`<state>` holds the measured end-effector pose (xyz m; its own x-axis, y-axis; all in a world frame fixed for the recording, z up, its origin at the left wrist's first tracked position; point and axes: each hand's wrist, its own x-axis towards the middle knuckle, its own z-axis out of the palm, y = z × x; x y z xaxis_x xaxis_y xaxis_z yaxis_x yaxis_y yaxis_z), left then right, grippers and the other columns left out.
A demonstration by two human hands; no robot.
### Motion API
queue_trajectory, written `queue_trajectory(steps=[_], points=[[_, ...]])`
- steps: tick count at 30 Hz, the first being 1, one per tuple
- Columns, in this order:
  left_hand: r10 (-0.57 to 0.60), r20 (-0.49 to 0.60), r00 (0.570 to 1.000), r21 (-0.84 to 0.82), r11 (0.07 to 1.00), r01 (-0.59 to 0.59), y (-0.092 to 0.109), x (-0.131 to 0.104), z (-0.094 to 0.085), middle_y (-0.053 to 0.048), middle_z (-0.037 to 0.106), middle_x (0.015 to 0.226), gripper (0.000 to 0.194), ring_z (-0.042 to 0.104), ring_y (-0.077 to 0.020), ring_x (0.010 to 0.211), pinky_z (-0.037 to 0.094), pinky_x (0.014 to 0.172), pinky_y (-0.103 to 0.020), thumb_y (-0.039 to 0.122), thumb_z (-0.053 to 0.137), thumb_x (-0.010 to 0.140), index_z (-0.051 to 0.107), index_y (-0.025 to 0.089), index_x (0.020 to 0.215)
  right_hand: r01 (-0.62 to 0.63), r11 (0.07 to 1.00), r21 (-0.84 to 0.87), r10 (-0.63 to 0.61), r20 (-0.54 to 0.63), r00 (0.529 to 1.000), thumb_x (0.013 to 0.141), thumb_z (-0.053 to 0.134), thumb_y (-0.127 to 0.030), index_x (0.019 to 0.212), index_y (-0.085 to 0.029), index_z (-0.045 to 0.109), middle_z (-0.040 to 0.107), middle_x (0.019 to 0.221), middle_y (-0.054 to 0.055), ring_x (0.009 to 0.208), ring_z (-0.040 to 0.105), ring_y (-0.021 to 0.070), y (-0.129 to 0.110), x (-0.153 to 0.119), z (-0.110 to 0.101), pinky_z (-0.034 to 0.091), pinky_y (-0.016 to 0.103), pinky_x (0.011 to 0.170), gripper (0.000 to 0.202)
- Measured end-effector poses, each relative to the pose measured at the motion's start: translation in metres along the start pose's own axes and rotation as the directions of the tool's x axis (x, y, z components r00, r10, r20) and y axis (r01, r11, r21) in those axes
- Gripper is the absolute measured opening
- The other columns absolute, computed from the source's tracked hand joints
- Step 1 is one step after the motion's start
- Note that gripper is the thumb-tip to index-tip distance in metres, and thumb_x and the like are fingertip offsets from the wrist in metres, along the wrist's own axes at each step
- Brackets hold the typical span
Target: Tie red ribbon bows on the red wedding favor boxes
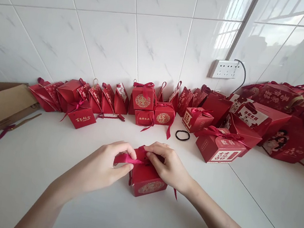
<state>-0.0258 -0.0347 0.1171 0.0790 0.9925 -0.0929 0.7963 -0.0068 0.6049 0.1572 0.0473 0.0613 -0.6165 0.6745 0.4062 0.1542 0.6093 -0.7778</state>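
A small red gift box with a gold round emblem stands on the white table between my hands. A magenta ribbon runs across its top. My left hand is at the box's left side, with thumb and fingers curled around the ribbon. My right hand rests over the top right of the box, its thumb and fingers pressed together at the ribbon and the box's top. What lies under the right fingers is mostly hidden. A loose ribbon end hangs out at the box's right side.
Red gift boxes line the tiled wall, and more boxes crowd the right. A cardboard box is at left, near a loose ribbon. A black hair tie lies behind my right hand. A power strip hangs on the wall.
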Motion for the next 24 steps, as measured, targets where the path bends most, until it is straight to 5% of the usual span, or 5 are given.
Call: queue_trajectory(steps=[3, 8, 13, 19, 24], points=[[0.076, -0.047, 0.996, 0.095, 0.993, -0.071, 0.004, -0.004, -0.001, 0.002, 0.061, 0.096, 0.011, 0.058, -0.0164, 0.084, 0.044, 0.070, -0.022, 0.029, 0.050, 0.086, 0.059, 0.028, 0.092, -0.003, 1.000, 0.013, 0.003, -0.013, 1.000, 0.089, 0.045, -0.014, 0.089, -0.019, 0.065, 0.069, 0.087, 0.005, 0.080, 0.063, 0.0168, -0.001, -0.003, 0.001, 0.044, 0.035, 0.082, 0.021], [0.138, -0.116, 0.984, 0.316, 0.944, -0.095, 0.007, -0.007, -0.001, 0.000, 0.059, 0.091, 0.020, 0.058, -0.0153, 0.069, 0.041, 0.061, -0.024, 0.032, 0.041, 0.091, 0.060, 0.026, 0.089, -0.114, 0.976, 0.187, 0.129, -0.066, 0.990, 0.083, 0.054, -0.018, 0.090, -0.021, 0.054, 0.072, 0.084, 0.001, 0.074, 0.066, 0.0152, -0.004, -0.006, 0.005, 0.049, 0.031, 0.073, 0.007], [0.167, -0.101, 0.981, 0.318, 0.939, -0.127, 0.012, -0.007, -0.002, 0.000, 0.058, 0.095, 0.017, 0.059, -0.0158, 0.074, 0.043, 0.064, -0.024, 0.036, 0.047, 0.088, 0.061, 0.027, 0.088, -0.168, 0.959, 0.228, 0.183, -0.043, 0.982, 0.083, 0.055, -0.019, 0.094, -0.022, 0.059, 0.074, 0.089, 0.002, 0.080, 0.068, 0.0168, -0.004, -0.007, 0.005, 0.051, 0.033, 0.078, 0.012], [0.195, -0.027, 0.981, 0.386, 0.907, -0.169, 0.017, -0.008, -0.003, 0.001, 0.053, 0.094, 0.020, 0.054, -0.0121, 0.066, 0.041, 0.057, -0.022, 0.022, 0.041, 0.088, 0.058, 0.030, 0.096, -0.147, 0.971, 0.191, 0.155, -0.030, 0.987, 0.084, 0.055, -0.018, 0.085, -0.020, 0.066, 0.073, 0.086, 0.001, 0.075, 0.067, 0.0147, -0.005, -0.008, 0.002, 0.050, 0.027, 0.071, 0.012], [0.238, -0.051, 0.970, 0.506, 0.844, -0.180, 0.022, -0.008, -0.003, 0.001, 0.051, 0.088, 0.024, 0.049, -0.0104, 0.058, 0.036, 0.054, -0.024, 0.030, 0.038, 0.092, 0.055, 0.023, 0.077, -0.112, 0.983, 0.149, 0.117, -0.027, 0.993, 0.085, 0.054, -0.017, 0.085, -0.020, 0.067, 0.073, 0.086, 0.000, 0.075, 0.066, 0.0148, -0.006, -0.007, 0.002, 0.048, 0.029, 0.073, 0.014]])
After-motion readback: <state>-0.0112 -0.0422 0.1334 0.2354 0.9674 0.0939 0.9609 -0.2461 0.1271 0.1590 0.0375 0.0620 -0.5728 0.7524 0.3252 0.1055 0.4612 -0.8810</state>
